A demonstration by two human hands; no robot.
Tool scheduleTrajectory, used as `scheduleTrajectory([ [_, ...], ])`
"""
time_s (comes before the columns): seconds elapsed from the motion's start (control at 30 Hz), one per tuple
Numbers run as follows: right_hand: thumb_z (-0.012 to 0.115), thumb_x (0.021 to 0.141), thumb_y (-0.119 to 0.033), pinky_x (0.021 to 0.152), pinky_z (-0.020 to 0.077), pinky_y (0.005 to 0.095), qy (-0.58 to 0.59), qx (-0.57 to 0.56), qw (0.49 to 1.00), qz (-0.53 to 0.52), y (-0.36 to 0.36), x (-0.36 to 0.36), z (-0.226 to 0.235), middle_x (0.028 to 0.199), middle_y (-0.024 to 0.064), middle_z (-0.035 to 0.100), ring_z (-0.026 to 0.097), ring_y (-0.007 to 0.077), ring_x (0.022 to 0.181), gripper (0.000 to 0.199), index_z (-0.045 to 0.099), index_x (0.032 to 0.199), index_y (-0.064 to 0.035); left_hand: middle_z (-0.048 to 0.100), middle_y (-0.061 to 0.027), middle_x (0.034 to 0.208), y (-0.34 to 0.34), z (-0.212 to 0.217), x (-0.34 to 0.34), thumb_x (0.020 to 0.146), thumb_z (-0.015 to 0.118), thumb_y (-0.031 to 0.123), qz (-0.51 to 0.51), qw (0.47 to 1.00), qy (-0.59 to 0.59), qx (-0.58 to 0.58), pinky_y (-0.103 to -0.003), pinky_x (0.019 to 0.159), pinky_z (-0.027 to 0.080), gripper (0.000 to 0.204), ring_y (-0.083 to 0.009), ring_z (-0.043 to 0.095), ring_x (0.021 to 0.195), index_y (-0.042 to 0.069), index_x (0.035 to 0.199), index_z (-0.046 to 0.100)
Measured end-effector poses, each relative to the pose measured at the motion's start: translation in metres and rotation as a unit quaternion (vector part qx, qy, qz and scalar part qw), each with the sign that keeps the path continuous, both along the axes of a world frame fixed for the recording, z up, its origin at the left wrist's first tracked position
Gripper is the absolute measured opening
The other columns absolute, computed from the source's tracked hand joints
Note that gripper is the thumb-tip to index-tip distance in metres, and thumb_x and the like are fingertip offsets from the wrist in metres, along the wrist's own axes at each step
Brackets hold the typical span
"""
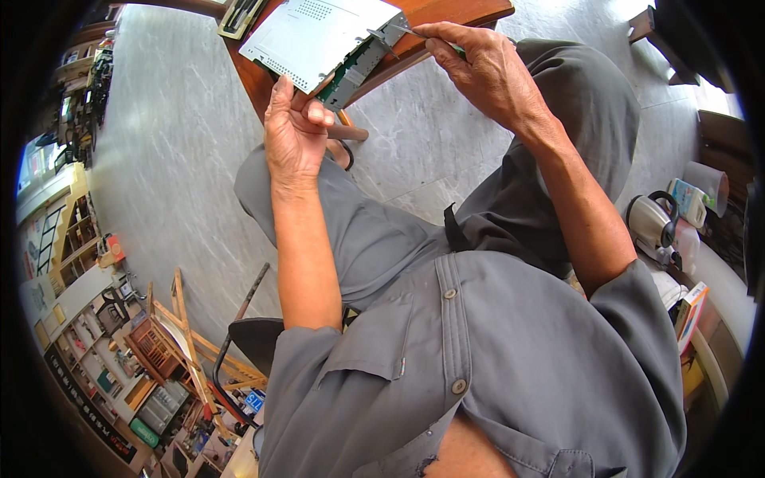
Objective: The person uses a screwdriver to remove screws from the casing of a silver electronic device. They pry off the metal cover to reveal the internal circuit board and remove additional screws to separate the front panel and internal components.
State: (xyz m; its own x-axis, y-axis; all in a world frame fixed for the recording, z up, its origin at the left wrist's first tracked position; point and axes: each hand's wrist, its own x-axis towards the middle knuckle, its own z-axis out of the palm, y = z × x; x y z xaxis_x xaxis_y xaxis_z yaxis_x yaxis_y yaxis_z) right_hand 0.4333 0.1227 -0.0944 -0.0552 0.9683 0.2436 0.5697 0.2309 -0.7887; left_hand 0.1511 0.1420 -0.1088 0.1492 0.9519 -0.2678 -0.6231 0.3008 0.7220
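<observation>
A flat electronic device with a silver-white metal cover [323, 36] rests on the wooden table's near edge, tilted in view. Green circuit board shows along its near side, by a perforated metal side panel [358, 73]. My left hand [295, 131] grips the device's near left corner, fingers curled under it and the thumb along its edge. My right hand [490, 72] pinches a thin metal tool [408, 31], its tip by the panel's right end; a bit of green shows under the fingers. A dark, pointed metal piece [383, 43] juts across that panel; what it belongs to is unclear.
The brown wooden table [470, 11] spans the top. My knees are spread below it, over a grey tiled floor [175, 119]. A kettle [649, 223] and bottles stand at the right. Wooden chair frames [187, 350] and cluttered shelves fill the lower left.
</observation>
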Motion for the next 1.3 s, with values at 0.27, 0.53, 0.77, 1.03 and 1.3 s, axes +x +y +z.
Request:
scheduleTrajectory([
  [0.27, 0.063, 0.099, -0.021, 0.072, 0.0579, 0.0447, -0.08, 0.051, 0.995, -0.013, 0.002, 0.002, 0.006, 0.089, 0.0201, 0.073, 0.071, 0.0389, 0.08, 0.025, 0.075, 0.116, -0.0069, 0.075, -0.0224, 0.11, -0.003, 0.0, 0.004, 0.107, 0.057, 0.029, 0.02, 0.999, 0.027, 0.01, -0.028, 0.052, 0.051, 0.03, -0.0122, 0.061, 0.058, 0.003, 0.123, 0.063],
  [0.53, 0.058, 0.1, -0.017, 0.062, 0.0551, 0.0433, -0.075, 0.123, 0.989, 0.016, 0.017, 0.003, -0.003, 0.081, 0.0201, 0.071, 0.07, 0.0346, 0.07, 0.024, 0.074, 0.111, -0.0031, 0.076, -0.0226, 0.107, -0.003, 0.002, 0.006, 0.107, 0.057, 0.027, 0.015, 0.999, 0.035, 0.011, -0.028, 0.05, 0.05, 0.03, -0.0126, 0.059, 0.055, 0.001, 0.122, 0.064],
  [0.77, 0.057, 0.107, -0.03, 0.043, 0.0264, 0.0175, 0.472, -0.355, 0.803, 0.075, 0.011, 0.003, -0.004, 0.074, -0.0057, 0.044, 0.03, 0.0007, 0.053, 0.037, 0.065, 0.13, -0.002, 0.076, -0.021, 0.102, -0.003, 0.003, 0.009, 0.103, 0.063, 0.026, 0.022, 0.997, 0.078, -0.001, -0.03, 0.047, 0.049, 0.03, -0.0122, 0.056, 0.05, -0.001, 0.117, 0.065],
  [1.03, 0.057, 0.108, -0.026, 0.042, 0.026, 0.0186, 0.517, -0.349, 0.772, 0.121, 0.016, 0.002, -0.022, 0.065, -0.0089, 0.041, 0.031, 0.0006, 0.05, 0.034, 0.061, 0.133, -0.0038, 0.075, -0.0163, 0.093, -0.004, 0.006, 0.01, 0.098, 0.071, 0.021, 0.03, 0.989, 0.146, 0.021, -0.033, 0.053, 0.051, 0.022, -0.0133, 0.057, 0.053, 0.0, 0.104, 0.067],
  [1.3, 0.06, 0.105, -0.022, 0.069, 0.0571, 0.0374, 0.069, 0.056, 0.996, -0.016, 0.017, -0.021, -0.043, 0.083, 0.0153, 0.073, 0.074, 0.0243, 0.074, 0.027, 0.069, 0.128, -0.0091, 0.07, -0.0104, 0.084, -0.004, 0.007, 0.011, 0.098, 0.07, 0.018, 0.023, 0.985, 0.167, 0.024, -0.035, 0.056, 0.052, 0.015, -0.0148, 0.058, 0.055, 0.003, 0.098, 0.066],
])
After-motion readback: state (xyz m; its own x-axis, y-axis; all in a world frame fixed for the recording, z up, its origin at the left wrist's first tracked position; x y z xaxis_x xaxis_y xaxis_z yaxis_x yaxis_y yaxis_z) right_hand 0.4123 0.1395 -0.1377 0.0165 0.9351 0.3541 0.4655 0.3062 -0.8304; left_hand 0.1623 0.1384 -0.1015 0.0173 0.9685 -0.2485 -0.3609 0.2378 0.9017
